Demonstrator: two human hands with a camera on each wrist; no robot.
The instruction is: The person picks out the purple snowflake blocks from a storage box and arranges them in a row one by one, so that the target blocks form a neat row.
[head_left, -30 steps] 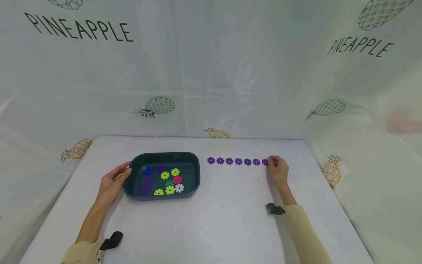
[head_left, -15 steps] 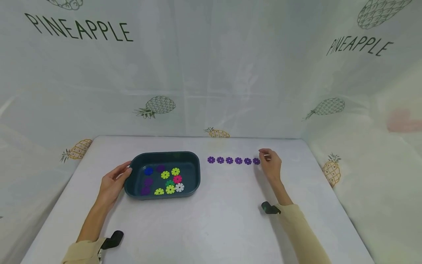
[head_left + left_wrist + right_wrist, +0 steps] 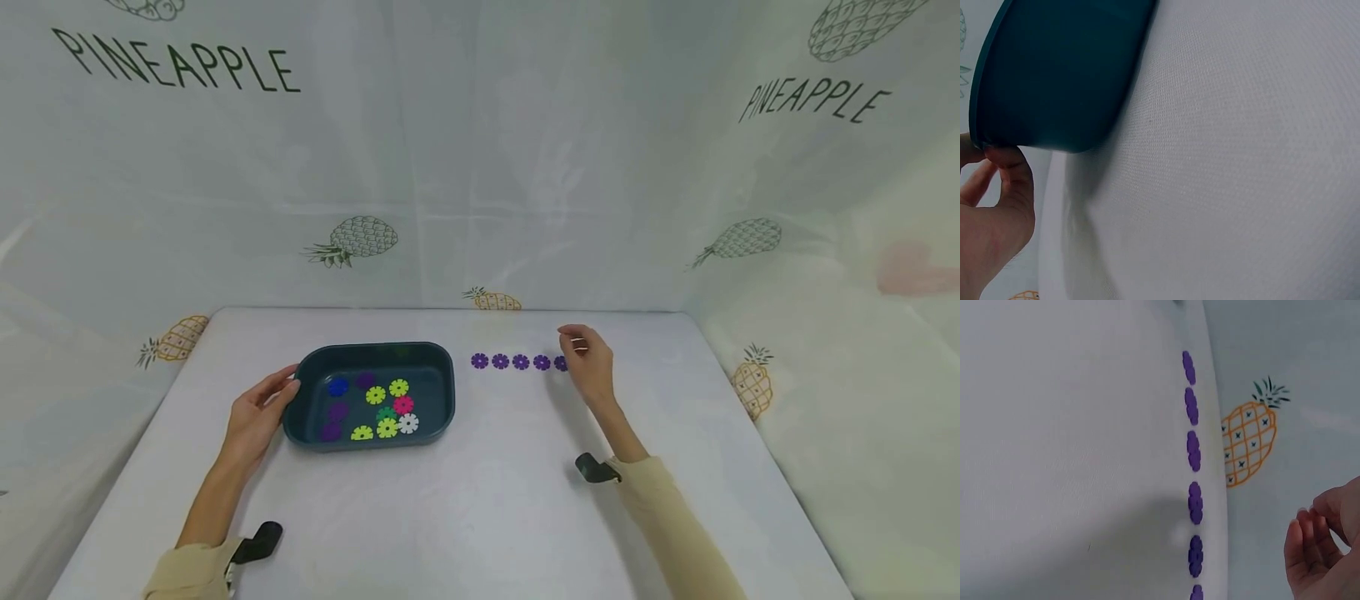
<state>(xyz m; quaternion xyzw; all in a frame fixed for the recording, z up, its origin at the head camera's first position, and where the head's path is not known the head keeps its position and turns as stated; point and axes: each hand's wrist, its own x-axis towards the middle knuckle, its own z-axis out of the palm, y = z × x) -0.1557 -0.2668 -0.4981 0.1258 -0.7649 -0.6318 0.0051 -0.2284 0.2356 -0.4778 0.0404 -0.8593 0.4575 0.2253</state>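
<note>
My left hand (image 3: pixel 251 417) pinches the left end of a dark teal plastic tray (image 3: pixel 429 379) at its rim; in the left wrist view the thumb (image 3: pixel 1015 181) bends up against the rim. Inside the tray lie notched snowflake discs, among them yellow (image 3: pixel 376 395), purple (image 3: pixel 338 411), blue (image 3: pixel 338 387), pink (image 3: pixel 403 404), green and white (image 3: pixel 408 423) ones. To its right, several purple snowflake discs (image 3: pixel 521 362) form a straight row on the table. My right hand (image 3: pixel 590 367) hovers over the row's right part, hiding some discs. Its fingers curl loosely with nothing between them.
The white-covered table (image 3: pixel 480 517) meets a pale curtain (image 3: pixel 480 167) printed with pineapples along its back edge. Black camera mounts (image 3: pixel 595 468) sit at both wrists. The row lies close to the back edge.
My right hand has let go of the purple disc at the row's right end, lifted slightly, and moved left above the row. My left hand and the tray stay put.
</note>
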